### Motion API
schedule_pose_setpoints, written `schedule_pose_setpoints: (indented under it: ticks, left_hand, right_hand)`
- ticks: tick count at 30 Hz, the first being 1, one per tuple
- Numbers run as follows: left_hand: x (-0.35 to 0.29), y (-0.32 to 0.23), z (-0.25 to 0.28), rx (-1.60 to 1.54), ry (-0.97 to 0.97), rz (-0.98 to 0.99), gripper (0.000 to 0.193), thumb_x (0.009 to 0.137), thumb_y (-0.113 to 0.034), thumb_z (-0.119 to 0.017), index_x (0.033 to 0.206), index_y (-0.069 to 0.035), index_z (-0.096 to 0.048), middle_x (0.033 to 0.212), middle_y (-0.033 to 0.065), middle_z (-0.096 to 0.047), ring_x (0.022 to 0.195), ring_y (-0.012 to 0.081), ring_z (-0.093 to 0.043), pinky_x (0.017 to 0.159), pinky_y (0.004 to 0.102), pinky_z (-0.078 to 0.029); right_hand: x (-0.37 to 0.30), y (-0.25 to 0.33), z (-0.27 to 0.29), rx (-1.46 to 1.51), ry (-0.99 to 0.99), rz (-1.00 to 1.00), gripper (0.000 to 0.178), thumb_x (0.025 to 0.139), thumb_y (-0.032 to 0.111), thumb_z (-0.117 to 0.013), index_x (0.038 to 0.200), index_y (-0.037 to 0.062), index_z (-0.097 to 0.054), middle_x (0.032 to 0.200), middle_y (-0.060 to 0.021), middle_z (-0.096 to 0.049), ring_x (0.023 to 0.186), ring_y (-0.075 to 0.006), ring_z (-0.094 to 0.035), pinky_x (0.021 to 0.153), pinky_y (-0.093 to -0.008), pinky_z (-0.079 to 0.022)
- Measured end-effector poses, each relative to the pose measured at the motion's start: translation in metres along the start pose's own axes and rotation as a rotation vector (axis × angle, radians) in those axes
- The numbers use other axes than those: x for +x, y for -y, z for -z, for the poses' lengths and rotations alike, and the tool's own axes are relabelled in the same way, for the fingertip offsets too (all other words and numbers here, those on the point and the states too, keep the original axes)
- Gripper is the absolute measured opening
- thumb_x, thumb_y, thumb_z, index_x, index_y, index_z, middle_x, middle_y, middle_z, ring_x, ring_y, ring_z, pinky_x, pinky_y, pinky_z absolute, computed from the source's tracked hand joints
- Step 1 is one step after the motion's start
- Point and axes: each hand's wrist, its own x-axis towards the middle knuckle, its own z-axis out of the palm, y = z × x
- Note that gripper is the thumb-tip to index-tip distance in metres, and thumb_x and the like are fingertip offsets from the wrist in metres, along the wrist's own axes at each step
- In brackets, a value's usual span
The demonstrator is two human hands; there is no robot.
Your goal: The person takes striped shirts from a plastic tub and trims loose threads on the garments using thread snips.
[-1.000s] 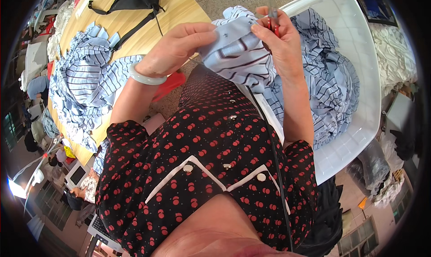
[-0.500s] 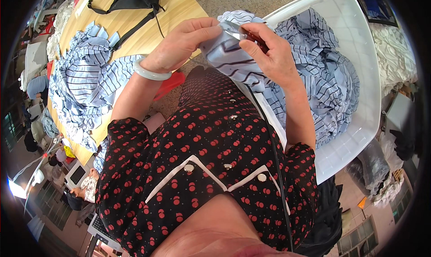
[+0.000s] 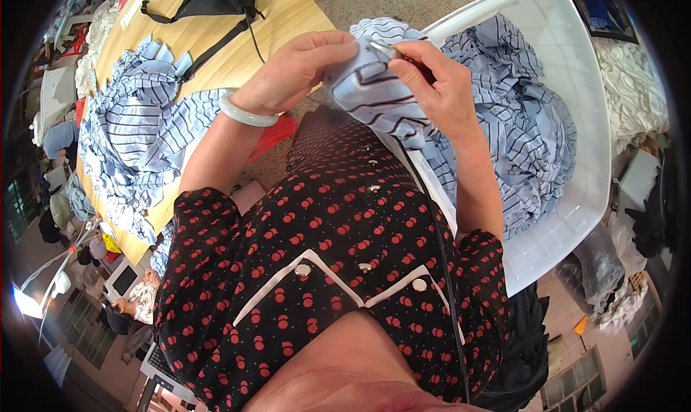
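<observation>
- The striped cloth [image 3: 378, 104] is being held up between twelve and one o'clock, over the lap.
- Its pale edge is being pinched by the left hand [image 3: 308, 63], just below twelve o'clock; that grip is narrow, with thumb and finger pressed on the cloth.
- A small metal tool [image 3: 386, 50], maybe little scissors, is being held by the right hand [image 3: 436, 84] near one o'clock; that grip is closed around it, and its tip is being pointed toward ten o'clock, at the pale edge.
- How wide the blades are being opened cannot be told.
- Good work is being done if the edge is being pulled flat, so that no fold is being caught.
- The left fingertips are being put at risk if the tip is being pushed too far toward nine o'clock.
- Only small, slow moves are being called for, since loose cloth is being bunched under the tool.
- More cloth is being held in the white tub [image 3: 547, 250] at two o'clock.
- A striped pile [image 3: 137, 117] is being carried by the wooden surface [image 3: 299, 16] at ten o'clock, with a black bag [image 3: 216, 0] at eleven.
</observation>
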Motion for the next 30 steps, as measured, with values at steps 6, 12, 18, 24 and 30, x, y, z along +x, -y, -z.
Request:
schedule_pose_setpoints:
  ticks: [6, 12, 18, 24, 30]
  left_hand:
    - [0.004, 0.000, 0.004, 0.032, 0.028, 0.014, 0.016, 0.085, -0.015, -0.046, 0.093, -0.003, -0.053, 0.082, -0.0026, -0.054, 0.075, 0.0047, -0.050, 0.069, 0.0199, -0.040]
    - [0.015, 0.000, -0.001, 0.157, 0.061, 0.026, 0.013, 0.084, -0.016, -0.047, 0.088, -0.005, -0.053, 0.078, -0.0022, -0.053, 0.072, 0.0037, -0.050, 0.063, 0.0184, -0.041]
    - [0.018, 0.008, -0.013, -0.062, 0.029, 0.039, 0.030, 0.088, -0.031, -0.040, 0.101, -0.006, -0.050, 0.092, -0.0002, -0.054, 0.082, 0.0075, -0.052, 0.073, 0.0231, -0.042]
    - [0.014, 0.042, -0.003, -0.208, 0.035, 0.029, 0.043, 0.088, -0.036, -0.033, 0.114, -0.002, -0.043, 0.107, 0.0061, -0.052, 0.097, 0.0150, -0.048, 0.090, 0.0316, -0.032]
    - [-0.001, 0.010, -0.004, -0.078, -0.051, -0.017, 0.023, 0.086, -0.015, -0.045, 0.101, 0.001, -0.052, 0.089, 0.0013, -0.057, 0.080, 0.0069, -0.053, 0.073, 0.0207, -0.042]
  right_hand:
    - [0.000, 0.000, 0.002, 0.035, -0.026, 0.004, 0.021, 0.073, 0.015, -0.063, 0.089, 0.0030, -0.056, 0.066, -0.0040, -0.055, 0.055, -0.0077, -0.049, 0.052, -0.0202, -0.041]
    - [-0.005, 0.005, -0.014, 0.446, -0.003, -0.237, 0.038, 0.070, 0.015, -0.066, 0.102, 0.0048, -0.048, 0.068, -0.0004, -0.053, 0.065, -0.0061, -0.049, 0.057, -0.0191, -0.041]
    - [0.002, 0.004, -0.011, 0.581, -0.025, -0.274, 0.031, 0.070, 0.001, -0.060, 0.099, 0.0030, -0.048, 0.070, 0.0015, -0.050, 0.064, -0.0033, -0.046, 0.059, -0.0159, -0.037]
    - [0.008, 0.006, 0.004, 0.624, -0.177, -0.316, 0.027, 0.070, -0.001, -0.060, 0.095, 0.0020, -0.051, 0.072, 0.0013, -0.051, 0.066, -0.0032, -0.047, 0.061, -0.0159, -0.038]
    - [0.011, -0.002, 0.003, 0.547, -0.125, -0.270, 0.027, 0.071, 0.006, -0.062, 0.096, 0.0018, -0.051, 0.073, 0.0010, -0.050, 0.066, -0.0037, -0.046, 0.061, -0.0162, -0.039]
